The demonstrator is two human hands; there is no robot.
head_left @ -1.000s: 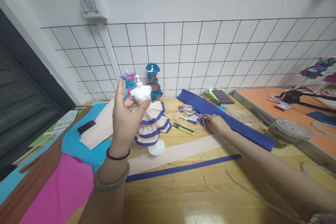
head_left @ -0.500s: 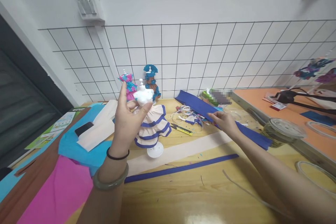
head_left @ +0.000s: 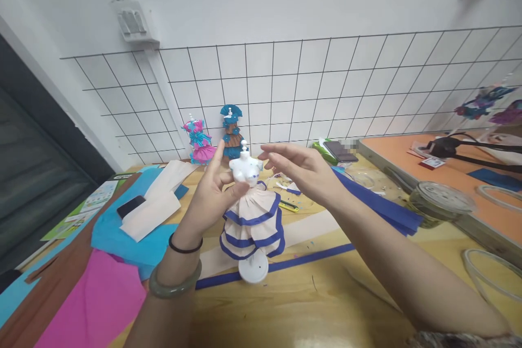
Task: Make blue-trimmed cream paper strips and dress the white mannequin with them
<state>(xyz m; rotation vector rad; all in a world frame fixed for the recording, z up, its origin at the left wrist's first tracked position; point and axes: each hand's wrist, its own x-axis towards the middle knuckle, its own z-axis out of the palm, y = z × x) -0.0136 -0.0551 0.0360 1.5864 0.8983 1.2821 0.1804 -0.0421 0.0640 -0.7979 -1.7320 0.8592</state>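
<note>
A small white dress-form mannequin [head_left: 245,166] wears a tiered cream skirt [head_left: 253,220] edged with blue bands. Its round white base [head_left: 253,267] shows below the hem. My left hand [head_left: 216,185] grips the mannequin around its torso, thumb across the front and index finger pointing up. At the other side of the shoulders is my right hand [head_left: 304,168], fingers stretched out and holding nothing; whether the fingertips touch the mannequin I cannot tell. Behind the skirt lie a cream strip [head_left: 312,227] and a narrow blue strip [head_left: 314,256].
Two dressed mannequins, one pink [head_left: 199,140] and one teal and brown [head_left: 232,130], stand by the wall. Crepe paper sheets [head_left: 93,296] and a phone [head_left: 129,206] lie left. A wide blue strip [head_left: 377,204], yellow-handled cutter [head_left: 289,206] and clear round container [head_left: 440,201] are rightward.
My right hand has left the wide blue strip and come leftward to the mannequin's shoulder. My left hand has brought the mannequin closer and slightly right, still gripping it.
</note>
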